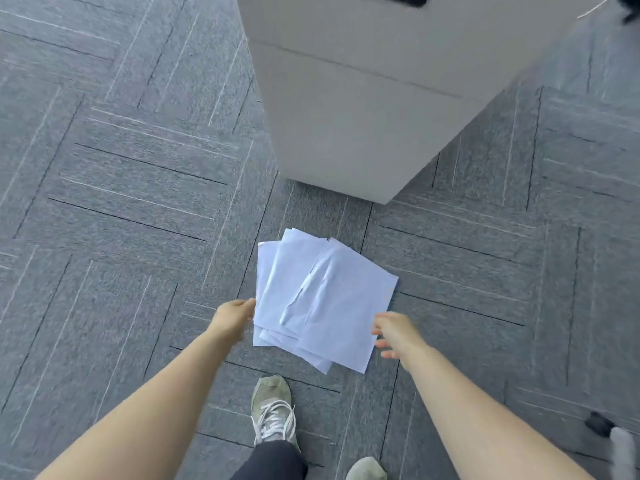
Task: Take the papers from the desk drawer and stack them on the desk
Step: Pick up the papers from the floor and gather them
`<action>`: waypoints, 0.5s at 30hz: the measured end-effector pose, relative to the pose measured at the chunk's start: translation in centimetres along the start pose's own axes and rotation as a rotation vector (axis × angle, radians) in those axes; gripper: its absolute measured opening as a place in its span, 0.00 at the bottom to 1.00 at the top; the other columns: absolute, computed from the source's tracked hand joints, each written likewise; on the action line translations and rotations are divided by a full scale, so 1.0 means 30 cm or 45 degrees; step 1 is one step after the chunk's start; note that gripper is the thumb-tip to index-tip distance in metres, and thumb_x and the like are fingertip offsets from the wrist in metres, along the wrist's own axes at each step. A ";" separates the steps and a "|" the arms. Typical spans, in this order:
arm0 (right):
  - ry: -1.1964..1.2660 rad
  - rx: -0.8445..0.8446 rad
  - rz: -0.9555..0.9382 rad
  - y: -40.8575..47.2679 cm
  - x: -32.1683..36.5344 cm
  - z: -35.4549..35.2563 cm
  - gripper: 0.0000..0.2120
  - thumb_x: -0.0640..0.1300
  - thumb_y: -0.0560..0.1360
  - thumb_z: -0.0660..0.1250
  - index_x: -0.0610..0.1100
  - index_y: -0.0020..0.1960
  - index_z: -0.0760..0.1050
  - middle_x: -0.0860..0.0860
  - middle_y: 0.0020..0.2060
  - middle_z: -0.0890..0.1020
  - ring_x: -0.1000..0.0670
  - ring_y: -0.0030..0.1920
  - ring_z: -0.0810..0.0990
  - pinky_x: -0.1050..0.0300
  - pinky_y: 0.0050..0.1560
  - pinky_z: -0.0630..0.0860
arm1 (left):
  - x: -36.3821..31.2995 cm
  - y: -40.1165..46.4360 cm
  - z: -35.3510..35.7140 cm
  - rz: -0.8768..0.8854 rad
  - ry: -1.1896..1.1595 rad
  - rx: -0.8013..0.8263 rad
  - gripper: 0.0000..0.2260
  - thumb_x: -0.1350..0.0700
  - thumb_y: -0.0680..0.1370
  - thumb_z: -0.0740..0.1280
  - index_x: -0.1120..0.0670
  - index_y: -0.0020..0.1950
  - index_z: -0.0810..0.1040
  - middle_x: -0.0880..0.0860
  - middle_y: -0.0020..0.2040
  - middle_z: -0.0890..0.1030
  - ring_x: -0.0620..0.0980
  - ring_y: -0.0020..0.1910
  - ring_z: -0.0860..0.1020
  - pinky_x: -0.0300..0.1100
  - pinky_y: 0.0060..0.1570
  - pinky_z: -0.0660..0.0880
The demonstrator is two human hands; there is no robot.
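1. Several loose white papers (322,299) are seen fanned out, overlapping at different angles, above the grey carpet floor (121,202), just in front of a white drawer cabinet (346,109). No desk top is in view.
2. Whether the papers rest on the floor or are lifted just clear of it cannot be told from this one view.
3. Left hand (233,318): fingers are curled at the left edge of the fan, touching it; a pinch looks likely, though the fingertips are hidden under the sheets.
4. Right hand (391,332): fingers are spread fairly wide at the lower right edge, touching or just beside it; nothing is seen clamped. Motion blur limits certainty.
5. Handling, as a judgement: light, thin, floppy. A crease or buckle is visible across the top sheet, so the sheets bend readily and will sag if held by one edge only.
6. Slip risk is judged high: smooth sheets slide on each other, and the fan is already misaligned, so single sheets can be shed from the bundle.
7. Hold advised: both side edges squeezed inward to square the fan, then thumbs on top and fingers underneath at opposite edges, with the bundle kept level.
8. Tearing and further creasing are to be expected if corners are grabbed hard.
9. Two shoes (273,410) are seen near the lower edge of the fan; stepping on stray sheets is to be avoided.
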State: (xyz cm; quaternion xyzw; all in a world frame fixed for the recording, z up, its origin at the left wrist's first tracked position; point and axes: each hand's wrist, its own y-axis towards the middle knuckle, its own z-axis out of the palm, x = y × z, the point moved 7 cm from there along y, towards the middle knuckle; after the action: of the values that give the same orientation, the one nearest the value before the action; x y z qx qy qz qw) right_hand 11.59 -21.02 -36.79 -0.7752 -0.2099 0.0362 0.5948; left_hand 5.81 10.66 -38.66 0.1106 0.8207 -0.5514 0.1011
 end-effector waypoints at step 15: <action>-0.111 -0.688 -0.263 0.913 -0.280 0.155 0.23 0.54 0.61 0.67 0.41 0.51 0.76 0.43 0.49 0.83 0.39 0.48 0.83 0.44 0.47 0.80 | 0.213 0.863 0.277 0.239 0.198 -0.475 0.33 0.37 0.63 0.69 0.60 0.58 0.75 0.60 0.57 0.78 0.64 0.59 0.74 0.58 0.58 0.74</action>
State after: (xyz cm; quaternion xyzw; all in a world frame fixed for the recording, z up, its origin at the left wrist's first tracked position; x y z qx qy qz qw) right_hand 10.27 -25.49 -65.43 -0.8777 -0.3151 -0.0485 0.3579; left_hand 7.64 12.91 -66.43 0.2081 0.8999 -0.3679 0.1071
